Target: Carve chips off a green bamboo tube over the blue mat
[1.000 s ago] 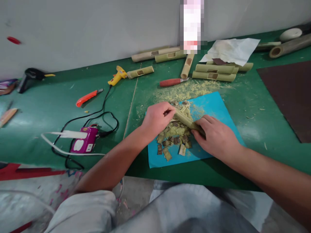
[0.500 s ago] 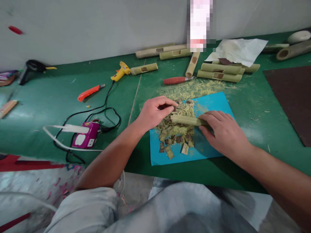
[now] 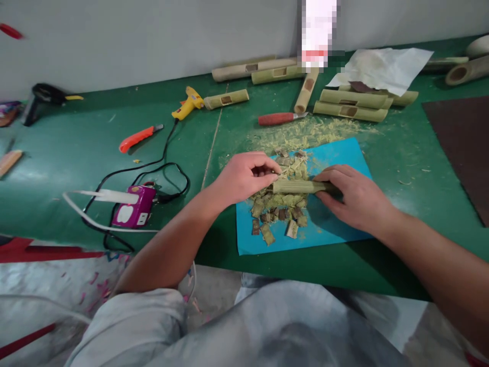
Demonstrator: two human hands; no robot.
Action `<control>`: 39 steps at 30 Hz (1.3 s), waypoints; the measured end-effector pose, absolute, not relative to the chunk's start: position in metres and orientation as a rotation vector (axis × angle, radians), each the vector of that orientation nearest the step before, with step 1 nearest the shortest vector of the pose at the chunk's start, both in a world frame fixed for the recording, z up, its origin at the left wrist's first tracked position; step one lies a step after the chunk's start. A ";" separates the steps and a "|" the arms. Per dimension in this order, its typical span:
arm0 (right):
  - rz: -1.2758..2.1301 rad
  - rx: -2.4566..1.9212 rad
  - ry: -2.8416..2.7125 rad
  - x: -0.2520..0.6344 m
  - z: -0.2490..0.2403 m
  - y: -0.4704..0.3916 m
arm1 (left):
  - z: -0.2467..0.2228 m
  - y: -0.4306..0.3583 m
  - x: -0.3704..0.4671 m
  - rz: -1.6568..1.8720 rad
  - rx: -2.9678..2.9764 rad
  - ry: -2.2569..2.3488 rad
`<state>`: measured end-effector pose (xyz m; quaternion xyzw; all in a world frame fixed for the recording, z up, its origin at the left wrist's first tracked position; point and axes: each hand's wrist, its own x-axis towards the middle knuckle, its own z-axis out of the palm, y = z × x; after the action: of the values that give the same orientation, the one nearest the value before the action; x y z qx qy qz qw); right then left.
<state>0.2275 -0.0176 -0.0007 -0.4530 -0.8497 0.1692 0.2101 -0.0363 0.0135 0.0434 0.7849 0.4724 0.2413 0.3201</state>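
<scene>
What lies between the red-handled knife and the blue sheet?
In the head view, pale shavings lie scattered over the green tabletop between the red-handled knife and the blue sheet.

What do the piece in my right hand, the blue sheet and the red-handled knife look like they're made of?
Held piece: probably bamboo, matte pale green, with fine lengthwise grooves.
Blue sheet: paper or thin plastic, smooth and flat; can't tell which.
Red-handled knife: greyish, likely steel blade; handle painted wood or plastic, unclear.
</scene>
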 end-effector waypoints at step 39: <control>0.441 -1.473 -2.301 0.221 0.000 -0.015 | 0.032 0.013 -0.035 0.620 1.898 1.310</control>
<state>0.2211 -0.0148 -0.0001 -0.5231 -0.8169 0.1567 0.1859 -0.0351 0.0128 0.0322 0.7390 0.5100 0.2414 0.3681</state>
